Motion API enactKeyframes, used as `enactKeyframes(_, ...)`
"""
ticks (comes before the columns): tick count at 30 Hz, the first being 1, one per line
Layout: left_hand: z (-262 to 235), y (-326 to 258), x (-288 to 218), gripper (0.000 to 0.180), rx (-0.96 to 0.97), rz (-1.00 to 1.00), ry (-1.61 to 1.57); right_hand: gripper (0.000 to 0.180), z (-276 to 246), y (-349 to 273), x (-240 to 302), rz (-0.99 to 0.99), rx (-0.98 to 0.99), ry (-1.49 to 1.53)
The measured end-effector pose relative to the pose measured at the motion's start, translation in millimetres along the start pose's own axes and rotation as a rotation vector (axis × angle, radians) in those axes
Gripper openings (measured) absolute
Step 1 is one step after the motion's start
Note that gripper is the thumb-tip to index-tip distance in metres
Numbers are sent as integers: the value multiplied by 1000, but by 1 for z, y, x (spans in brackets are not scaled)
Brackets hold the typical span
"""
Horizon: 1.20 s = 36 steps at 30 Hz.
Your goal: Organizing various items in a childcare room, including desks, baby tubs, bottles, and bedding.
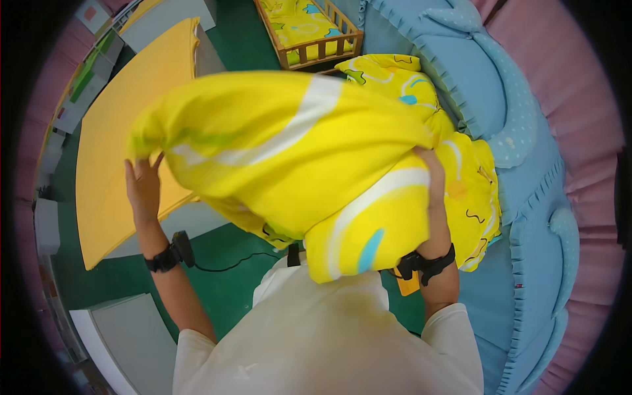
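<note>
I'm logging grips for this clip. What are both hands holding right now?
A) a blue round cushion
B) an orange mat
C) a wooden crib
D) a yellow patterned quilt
D: the left hand grips one end and the right hand the other of the yellow patterned quilt, lifted above the blue cushion.

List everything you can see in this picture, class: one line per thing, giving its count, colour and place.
quilt: one, yellow with white and blue markings, held up at the centre
wooden cot: one, brown with yellow bedding, top centre
round bed: one, blue with frilled edge, right
mat: one, orange-yellow, left, lying on a white platform
floor: green, beneath
wrist straps: two, black, one on each wrist
left hand: one, gripping the quilt's left edge
right hand: one, pressed into the quilt's right side
</note>
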<state>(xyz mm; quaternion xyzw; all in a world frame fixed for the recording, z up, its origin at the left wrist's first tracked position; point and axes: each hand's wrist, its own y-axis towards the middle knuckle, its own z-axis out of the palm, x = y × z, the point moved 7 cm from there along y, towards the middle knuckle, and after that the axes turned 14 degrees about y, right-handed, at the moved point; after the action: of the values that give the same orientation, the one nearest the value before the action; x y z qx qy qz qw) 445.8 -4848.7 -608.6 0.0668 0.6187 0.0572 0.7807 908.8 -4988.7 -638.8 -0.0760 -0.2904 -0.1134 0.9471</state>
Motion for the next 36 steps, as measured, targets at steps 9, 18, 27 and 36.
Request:
enactKeyframes(9,115,-41,193,48,580,-586,66,36,-30,42,59,-141,-17,22)
enactKeyframes(18,219,79,26,35,563,-38,-605,35,-42,118,105,-138,-3,-42)
enactKeyframes(27,247,138,-60,31,8,830,906,34,-82,195,70,60,-8,8)
enactKeyframes(36,135,155,-28,31,-38,315,-20,33,-117,205,-53,476,-77,160)
